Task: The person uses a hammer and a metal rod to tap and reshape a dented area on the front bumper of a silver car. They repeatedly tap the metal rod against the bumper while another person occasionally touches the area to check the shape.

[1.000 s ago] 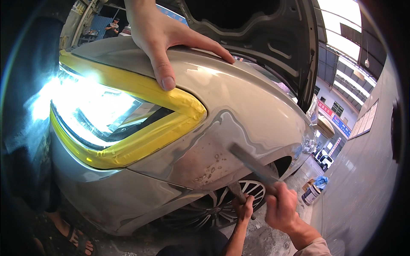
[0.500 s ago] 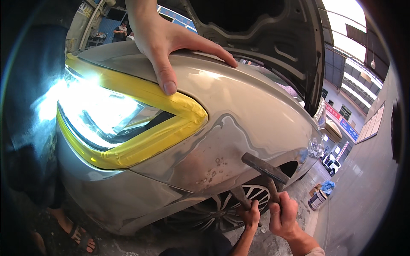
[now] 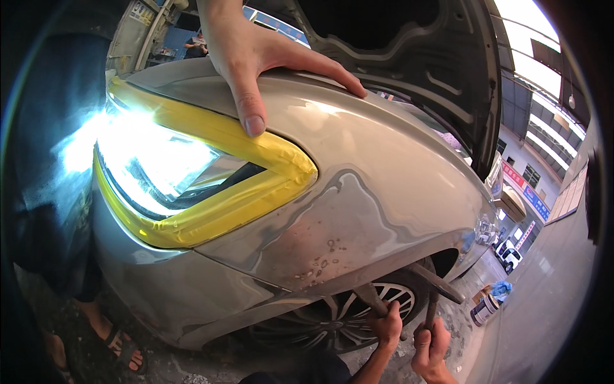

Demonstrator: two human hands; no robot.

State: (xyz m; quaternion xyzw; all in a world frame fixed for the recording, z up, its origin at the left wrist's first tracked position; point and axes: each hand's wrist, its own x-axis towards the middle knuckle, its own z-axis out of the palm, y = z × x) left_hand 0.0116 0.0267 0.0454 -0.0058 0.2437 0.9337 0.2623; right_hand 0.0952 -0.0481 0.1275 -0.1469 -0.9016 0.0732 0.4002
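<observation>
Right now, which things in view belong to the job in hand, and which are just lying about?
In the job:
Hammer, in the right hand
Dark metal tool, in the left hand
Fender, with ring marks
Yellow tape, probably

Apparently lying about:
Can
Crumpled blue material, beside it

The person's left hand [image 3: 386, 325] and right hand [image 3: 431, 345] are bare, as is the slim left forearm [image 3: 374, 366], with dark clothing [image 3: 300, 371] at the lower edge.

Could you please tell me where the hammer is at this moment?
In the head view, the hammer is at the lower right, gripped in the right hand, just right of the left hand and near the front wheel.
</observation>
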